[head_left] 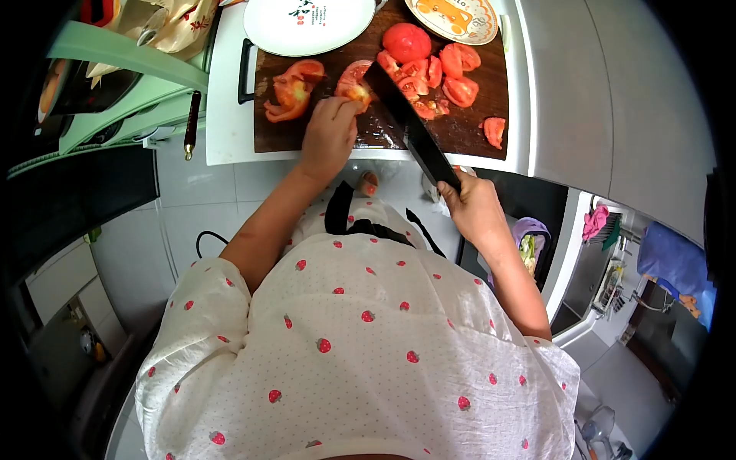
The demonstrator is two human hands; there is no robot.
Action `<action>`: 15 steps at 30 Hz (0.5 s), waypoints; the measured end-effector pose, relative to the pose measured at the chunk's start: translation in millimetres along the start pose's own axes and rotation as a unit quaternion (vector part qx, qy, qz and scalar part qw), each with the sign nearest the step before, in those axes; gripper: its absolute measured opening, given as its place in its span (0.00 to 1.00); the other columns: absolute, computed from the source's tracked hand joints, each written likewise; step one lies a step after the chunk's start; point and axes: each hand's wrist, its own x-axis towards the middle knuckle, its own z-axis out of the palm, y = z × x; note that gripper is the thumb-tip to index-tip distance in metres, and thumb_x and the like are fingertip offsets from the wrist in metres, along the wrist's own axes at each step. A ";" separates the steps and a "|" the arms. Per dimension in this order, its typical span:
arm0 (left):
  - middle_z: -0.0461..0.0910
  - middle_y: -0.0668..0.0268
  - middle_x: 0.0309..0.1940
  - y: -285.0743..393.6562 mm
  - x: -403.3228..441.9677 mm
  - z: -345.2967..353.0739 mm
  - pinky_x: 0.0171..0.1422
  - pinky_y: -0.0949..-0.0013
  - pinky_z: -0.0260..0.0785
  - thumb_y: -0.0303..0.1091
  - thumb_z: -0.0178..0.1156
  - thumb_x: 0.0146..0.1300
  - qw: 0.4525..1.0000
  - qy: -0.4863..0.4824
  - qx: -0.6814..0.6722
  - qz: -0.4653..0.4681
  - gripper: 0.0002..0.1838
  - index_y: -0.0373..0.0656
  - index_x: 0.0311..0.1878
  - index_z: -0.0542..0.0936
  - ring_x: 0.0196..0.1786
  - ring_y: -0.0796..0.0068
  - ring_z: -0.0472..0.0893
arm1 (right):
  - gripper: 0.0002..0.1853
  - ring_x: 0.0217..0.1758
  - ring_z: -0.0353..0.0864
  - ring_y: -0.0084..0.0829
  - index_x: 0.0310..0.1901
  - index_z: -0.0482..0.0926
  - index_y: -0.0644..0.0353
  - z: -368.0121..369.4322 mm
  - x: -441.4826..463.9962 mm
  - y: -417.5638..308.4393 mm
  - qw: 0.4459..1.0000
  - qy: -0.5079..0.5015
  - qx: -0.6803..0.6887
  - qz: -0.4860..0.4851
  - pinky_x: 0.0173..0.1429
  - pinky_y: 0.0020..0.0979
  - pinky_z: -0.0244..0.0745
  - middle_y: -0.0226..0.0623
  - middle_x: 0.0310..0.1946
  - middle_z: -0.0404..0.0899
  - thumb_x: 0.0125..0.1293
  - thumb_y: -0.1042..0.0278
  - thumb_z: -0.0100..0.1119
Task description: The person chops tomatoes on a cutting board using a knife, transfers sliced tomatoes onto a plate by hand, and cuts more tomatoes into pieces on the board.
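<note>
My right hand [477,208] is wrapped round the handle of a dark, wide-bladed kitchen knife [406,119]. The blade slants up and left, its tip end beside a tomato piece [354,80]. With curled fingers, my left hand [330,136] grips that piece on the brown cutting board [307,142]. Left of it lies a large torn-looking tomato chunk [291,96]. Behind and right of the blade are several cut tomato wedges [458,77] and a rounded, peeled-looking tomato [406,43]. One small tomato wedge [494,132] lies alone near the board's right side.
A white plate [307,31] with dark lettering and a plate with an orange cartoon [456,19] overlap the board's far edge. A black handle [245,70] sticks out at the board's left. Green shelving [123,57] stands left; a grey cabinet surface [598,84] lies right.
</note>
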 end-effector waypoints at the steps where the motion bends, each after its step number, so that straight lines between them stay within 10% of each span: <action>1: 0.74 0.59 0.40 -0.6 -0.1 -0.5 0.49 0.60 0.68 0.20 0.61 0.50 1.000 0.010 0.004 0.009 0.14 0.40 0.42 0.77 0.44 0.57 0.74 | 0.10 0.32 0.78 0.55 0.41 0.78 0.66 -0.2 0.0 -0.7 1.000 0.002 -0.010 0.001 0.37 0.45 0.72 0.57 0.24 0.77 0.64 0.68 0.57; 15: 0.72 0.58 0.40 -18.3 7.1 3.1 0.51 0.60 0.67 0.20 0.61 0.44 1.000 -0.001 0.023 0.005 0.14 0.39 0.37 0.76 0.44 0.55 0.71 | 0.08 0.34 0.80 0.54 0.34 0.79 0.66 6.1 24.2 -17.5 0.994 -0.003 -0.104 -0.010 0.41 0.47 0.75 0.58 0.26 0.78 0.61 0.70 0.56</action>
